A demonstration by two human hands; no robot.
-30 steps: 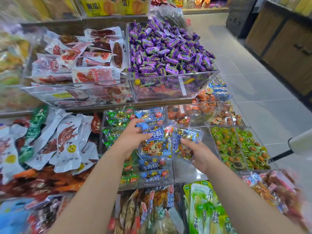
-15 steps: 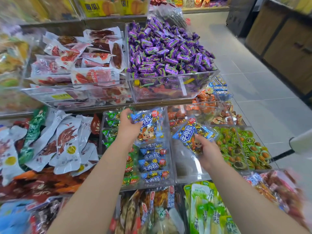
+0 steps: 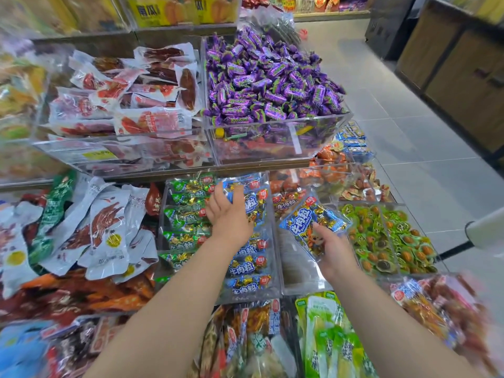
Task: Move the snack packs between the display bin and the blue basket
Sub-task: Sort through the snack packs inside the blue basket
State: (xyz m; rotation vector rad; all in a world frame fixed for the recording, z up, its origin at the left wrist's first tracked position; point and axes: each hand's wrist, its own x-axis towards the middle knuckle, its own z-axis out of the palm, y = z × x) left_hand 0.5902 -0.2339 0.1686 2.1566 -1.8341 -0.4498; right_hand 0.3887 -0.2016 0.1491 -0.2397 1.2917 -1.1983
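Note:
A clear display bin [image 3: 276, 271] in the middle holds a row of blue beef-cube snack packs [image 3: 246, 264]. My left hand [image 3: 227, 214] rests with relaxed fingers on a blue pack [image 3: 255, 199] lying at the bin's far end. My right hand [image 3: 331, 251] holds another blue pack [image 3: 311, 221] tilted up, thumb on its front. That pack hangs over the bare clear compartment [image 3: 296, 268] just right of the bin. I cannot make out a blue basket.
Green packs [image 3: 185, 214] fill the compartment left of the blue ones. Purple candies [image 3: 268, 83] and red meat packs [image 3: 141, 105] sit on the upper tier. Green-wrapped snacks [image 3: 387, 241] lie to the right. A white object on a black rod [image 3: 485, 227] juts in at the right.
My left hand lowered its blue pack into the far end of the bin and loosened on it. My right hand kept its pack and shifted slightly right and up.

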